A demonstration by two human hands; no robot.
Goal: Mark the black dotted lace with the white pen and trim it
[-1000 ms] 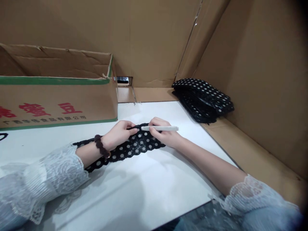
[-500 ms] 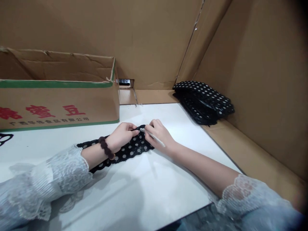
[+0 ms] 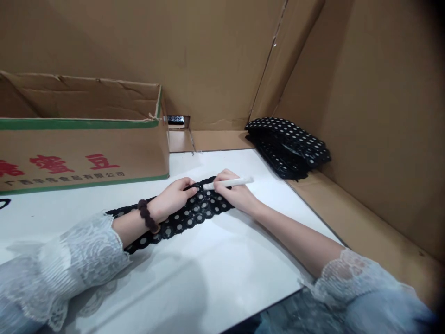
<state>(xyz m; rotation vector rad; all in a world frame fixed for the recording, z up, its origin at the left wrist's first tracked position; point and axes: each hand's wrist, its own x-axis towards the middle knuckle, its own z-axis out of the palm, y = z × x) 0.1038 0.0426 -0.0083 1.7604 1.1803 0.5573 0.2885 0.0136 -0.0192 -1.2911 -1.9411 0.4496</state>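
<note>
A strip of black polka-dot fabric [image 3: 198, 213] with scalloped edges lies slantwise on the white tabletop. My left hand [image 3: 173, 200], a dark brown scrunchie on its wrist, pinches the strip's upper edge between thumb and fingers. Just to the right, my right hand [image 3: 232, 190] grips a slim white pen-like tool [image 3: 239, 181]. The tool's tip is at the fabric's upper edge, close to the left thumb. Its exact kind is unclear. Part of the strip is hidden under my left hand and forearm.
At left stands an open cardboard box [image 3: 69, 160] with green edges and red lettering. A pile of black polka-dot fabric [image 3: 290, 144] rests in the back right corner. Cardboard walls [image 3: 215, 60] rise behind and at right. The white tabletop [image 3: 194, 278] extends toward me.
The white tool has swung from sloping down to the right to nearly level, its rear end now raised. The right hand has turned with it. The left hand still pinches the fabric.
</note>
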